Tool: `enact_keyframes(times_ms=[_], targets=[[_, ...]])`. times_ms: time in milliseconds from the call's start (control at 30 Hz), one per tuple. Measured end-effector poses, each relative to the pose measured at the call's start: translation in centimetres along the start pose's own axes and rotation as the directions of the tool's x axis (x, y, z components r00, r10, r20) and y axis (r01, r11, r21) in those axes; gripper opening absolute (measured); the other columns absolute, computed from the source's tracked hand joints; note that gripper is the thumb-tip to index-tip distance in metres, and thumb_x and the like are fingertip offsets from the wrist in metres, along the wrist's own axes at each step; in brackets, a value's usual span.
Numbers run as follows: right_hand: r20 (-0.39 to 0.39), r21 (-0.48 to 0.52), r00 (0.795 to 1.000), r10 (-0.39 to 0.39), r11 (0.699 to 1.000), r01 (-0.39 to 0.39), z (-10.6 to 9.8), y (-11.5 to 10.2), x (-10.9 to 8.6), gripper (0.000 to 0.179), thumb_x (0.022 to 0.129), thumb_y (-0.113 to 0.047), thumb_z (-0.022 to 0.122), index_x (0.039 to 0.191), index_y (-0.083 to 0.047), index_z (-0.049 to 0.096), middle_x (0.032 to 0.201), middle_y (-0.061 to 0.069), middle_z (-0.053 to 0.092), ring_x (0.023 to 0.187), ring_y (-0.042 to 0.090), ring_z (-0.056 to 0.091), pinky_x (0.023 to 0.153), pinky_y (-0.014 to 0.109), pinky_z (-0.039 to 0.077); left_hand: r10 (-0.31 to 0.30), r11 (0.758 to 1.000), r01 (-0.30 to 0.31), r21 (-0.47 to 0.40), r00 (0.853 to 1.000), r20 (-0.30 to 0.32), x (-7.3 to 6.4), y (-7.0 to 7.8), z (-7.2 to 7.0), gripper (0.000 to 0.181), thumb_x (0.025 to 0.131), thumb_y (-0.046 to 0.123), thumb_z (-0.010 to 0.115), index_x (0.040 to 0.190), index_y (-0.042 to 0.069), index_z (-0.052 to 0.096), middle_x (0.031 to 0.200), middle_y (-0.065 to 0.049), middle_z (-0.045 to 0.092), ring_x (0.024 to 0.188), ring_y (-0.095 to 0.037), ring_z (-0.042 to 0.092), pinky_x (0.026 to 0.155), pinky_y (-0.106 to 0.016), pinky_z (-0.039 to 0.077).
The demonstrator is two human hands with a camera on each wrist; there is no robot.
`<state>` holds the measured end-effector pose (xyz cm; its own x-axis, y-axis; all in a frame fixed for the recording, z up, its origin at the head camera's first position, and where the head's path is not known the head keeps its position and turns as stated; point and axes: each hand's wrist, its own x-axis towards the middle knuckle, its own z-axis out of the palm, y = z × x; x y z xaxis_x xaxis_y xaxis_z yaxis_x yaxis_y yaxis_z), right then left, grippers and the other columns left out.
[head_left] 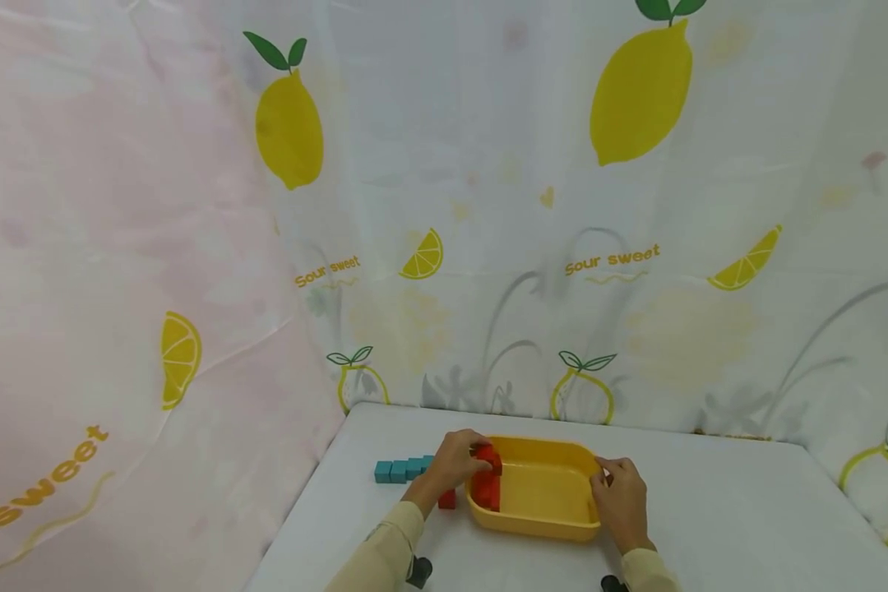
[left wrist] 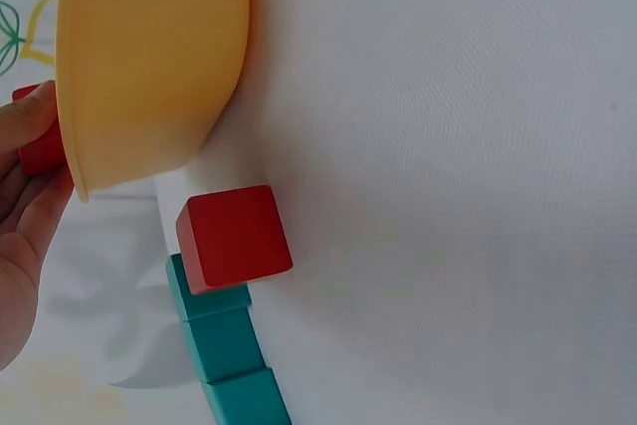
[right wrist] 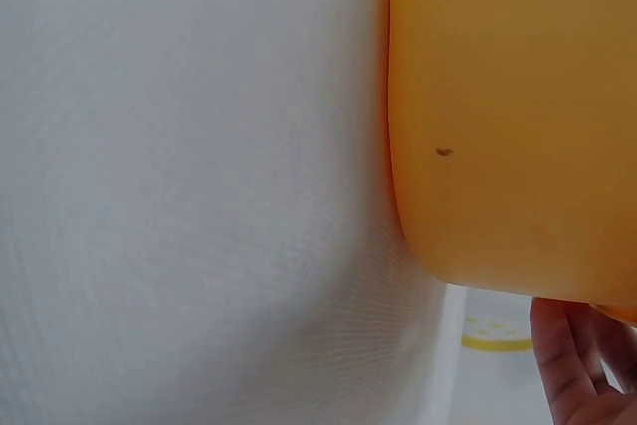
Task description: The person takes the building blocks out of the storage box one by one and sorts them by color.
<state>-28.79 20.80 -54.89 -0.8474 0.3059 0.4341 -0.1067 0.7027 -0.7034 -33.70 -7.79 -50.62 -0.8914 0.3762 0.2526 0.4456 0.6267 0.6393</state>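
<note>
A yellow tray (head_left: 548, 485) lies on the white table. Over its left end my left hand (head_left: 453, 462) pinches a red block (left wrist: 42, 151) between thumb and fingers, just inside the rim. More red blocks (head_left: 486, 496) line that end of the tray, partly hidden by the hand. My right hand (head_left: 623, 500) grips the tray's right rim, thumb and fingers on either side of it; the right wrist view shows only some of its fingers (right wrist: 559, 350) below the tray wall (right wrist: 518, 146). Outside the tray, one red block (left wrist: 239, 239) sits on the table near the left wrist.
A row of teal blocks (head_left: 400, 471) stands on the table left of the tray, its right end behind my left hand. A curtain (head_left: 481, 205) printed with lemons hangs behind the table (head_left: 733, 510) and along its left side.
</note>
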Motion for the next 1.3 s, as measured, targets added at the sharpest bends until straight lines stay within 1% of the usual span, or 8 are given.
enact_keyframes(times_ms=[233,400,600,733,967,1100,1267,1300], targets=[[-0.01,0.002,1.0,-0.017,1.0,0.017,0.0,0.0,-0.2,0.028,0.083,0.005,0.064,0.109,0.008,0.07,0.091,0.013,0.056,0.075,0.023,0.051,0.061,0.024,0.047,0.026,0.999,-0.026,0.023,1.0,-0.016,-0.3,-0.4,-0.4,0.032,0.082,0.01,0.079,0.112,0.002,0.071,0.103,-0.005,0.068,0.089,-0.016,0.063,0.08,-0.025,0.055],[-0.004,0.007,1.0,-0.012,1.0,0.012,-0.1,-0.1,-0.3,0.027,0.083,0.004,0.065,0.11,0.008,0.069,0.092,0.013,0.056,0.075,0.023,0.05,0.06,0.023,0.047,0.012,1.0,-0.012,0.009,1.0,-0.02,-0.4,-0.8,-0.8,0.032,0.082,0.011,0.079,0.111,0.001,0.071,0.102,-0.005,0.068,0.09,-0.017,0.064,0.08,-0.026,0.056],[-0.006,-0.004,1.0,-0.013,1.0,0.013,-0.1,-0.1,-0.2,0.028,0.083,0.005,0.065,0.11,0.008,0.069,0.091,0.013,0.055,0.075,0.023,0.05,0.06,0.024,0.047,0.005,1.0,-0.005,0.025,0.999,-0.033,-0.6,-1.0,-1.1,0.032,0.081,0.012,0.08,0.11,0.002,0.072,0.101,-0.004,0.068,0.089,-0.016,0.063,0.079,-0.027,0.056],[-0.009,0.001,1.0,-0.018,1.0,0.018,-0.1,-0.1,-0.2,0.027,0.083,0.005,0.065,0.11,0.009,0.069,0.091,0.014,0.055,0.074,0.023,0.05,0.06,0.023,0.047,0.002,1.0,-0.002,0.025,1.0,-0.031,-0.6,-1.0,-1.4,0.033,0.081,0.013,0.08,0.112,0.001,0.071,0.101,-0.005,0.068,0.089,-0.017,0.063,0.079,-0.028,0.057],[-0.005,0.007,1.0,-0.015,1.0,0.015,-0.2,-0.2,-0.3,0.027,0.083,0.005,0.065,0.11,0.008,0.069,0.092,0.014,0.056,0.075,0.023,0.051,0.061,0.024,0.048,-0.025,0.999,0.026,0.027,0.999,-0.025,-0.9,-1.2,-1.6,0.034,0.083,0.014,0.079,0.113,0.002,0.071,0.102,-0.004,0.067,0.09,-0.018,0.063,0.08,-0.028,0.056],[0.0,0.007,1.0,-0.007,1.0,0.007,-0.2,-0.1,-0.2,0.028,0.084,0.005,0.065,0.111,0.008,0.069,0.092,0.014,0.056,0.076,0.023,0.051,0.062,0.025,0.049,-0.014,1.0,0.014,0.026,0.999,-0.032,-1.0,-1.6,-1.8,0.034,0.082,0.013,0.079,0.112,0.002,0.071,0.101,-0.004,0.067,0.09,-0.017,0.063,0.079,-0.027,0.056],[-0.005,0.0,1.0,-0.017,1.0,0.017,-0.1,0.0,-0.2,0.028,0.083,0.005,0.065,0.11,0.008,0.069,0.092,0.014,0.056,0.076,0.023,0.051,0.062,0.025,0.049,0.028,0.999,-0.026,0.037,0.998,-0.058,-1.4,-2.0,-2.1,0.034,0.08,0.011,0.08,0.11,0.0,0.071,0.1,-0.006,0.068,0.088,-0.017,0.064,0.078,-0.027,0.057],[-0.006,0.0,1.0,-0.017,1.0,0.017,-0.1,0.0,-0.2,0.028,0.083,0.005,0.065,0.11,0.008,0.069,0.092,0.014,0.056,0.075,0.023,0.051,0.062,0.025,0.049,0.025,0.999,-0.023,0.038,0.998,-0.06,-1.5,-2.1,-2.1,0.034,0.08,0.011,0.08,0.111,0.0,0.071,0.101,-0.007,0.068,0.088,-0.018,0.063,0.078,-0.027,0.057]])
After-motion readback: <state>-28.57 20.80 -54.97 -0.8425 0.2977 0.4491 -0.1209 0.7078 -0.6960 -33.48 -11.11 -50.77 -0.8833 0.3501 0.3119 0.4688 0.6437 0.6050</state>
